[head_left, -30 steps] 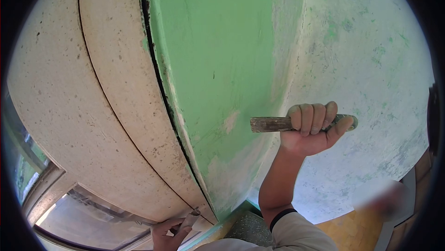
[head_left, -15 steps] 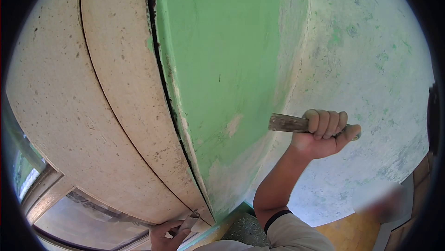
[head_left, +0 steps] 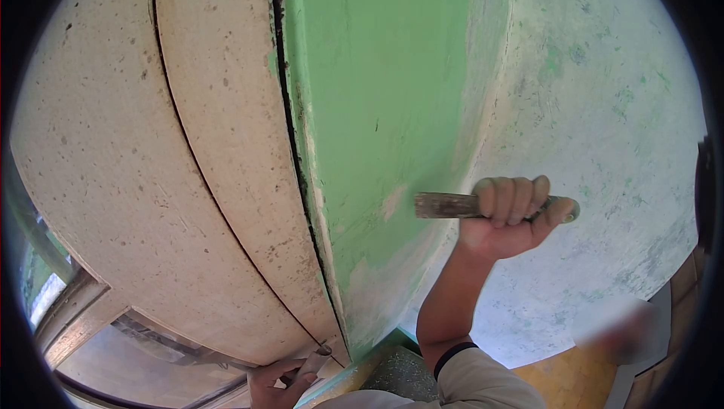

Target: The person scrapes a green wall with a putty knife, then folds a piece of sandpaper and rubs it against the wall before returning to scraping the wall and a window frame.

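Note:
My right hand (head_left: 509,213) is wrapped in a fist round a scraper (head_left: 445,205). Its flat, worn, stained blade points left across the green wall (head_left: 377,92), while the rounded handle end pokes out by my thumb. At the bottom left, my left hand (head_left: 273,385) has its fingers closed round a short pale cylindrical piece (head_left: 311,365) with a dark tip, at the lower edge of the cream panel (head_left: 219,145). I cannot tell what kind of thing this piece is.
A patchy whitish wall (head_left: 596,107) with green traces meets the green wall at a corner on the right. A dark gap runs along the cream panel's edge. A glass pane (head_left: 143,364) is at lower left. Below are a speckled dark surface (head_left: 400,375) and a yellowish floor (head_left: 569,379).
My right hand and the scraper have shifted left, farther over the green wall. The view has turned slightly, so the panel and walls appear farther right. My left hand keeps its hold.

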